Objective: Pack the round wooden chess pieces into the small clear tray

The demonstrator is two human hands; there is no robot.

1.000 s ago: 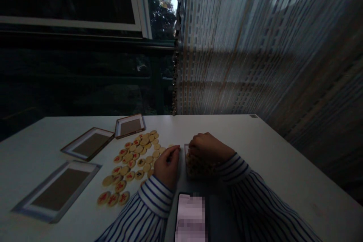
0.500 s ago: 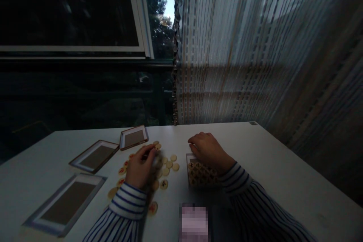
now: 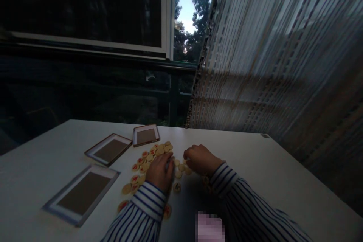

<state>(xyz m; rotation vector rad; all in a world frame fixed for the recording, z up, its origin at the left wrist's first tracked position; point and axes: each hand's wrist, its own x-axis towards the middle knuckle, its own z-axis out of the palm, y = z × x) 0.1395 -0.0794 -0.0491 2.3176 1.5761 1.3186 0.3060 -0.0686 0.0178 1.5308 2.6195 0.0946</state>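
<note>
Round wooden Chinese chess pieces (image 3: 149, 157) lie heaped and scattered, several with red characters up. My left hand (image 3: 160, 170) rests over the right part of the heap, palm down, fingers close together and curled; what is under them is hidden. Across from it, my right hand (image 3: 202, 159) reaches in from the right. Its bent fingers come together at a few plain pieces (image 3: 181, 167), and I cannot see whether one is gripped. A piece with a black character (image 3: 177, 187) lies between my forearms. Beneath my right wrist, more pieces (image 3: 207, 184) show in shadow; their box is mostly hidden.
Three shallow rectangular trays or lids stand to the left: a near one (image 3: 113, 177), a middle one (image 3: 129, 146) and a far one (image 3: 159, 136). A pixelated pink object (image 3: 210, 227) is at the near edge. Beyond the white table (image 3: 241, 159) hangs a string curtain (image 3: 241, 83).
My right hand has moved left from above the box of pieces to the loose pieces. My left hand has lowered onto the heap. The view has turned left and tilted.
</note>
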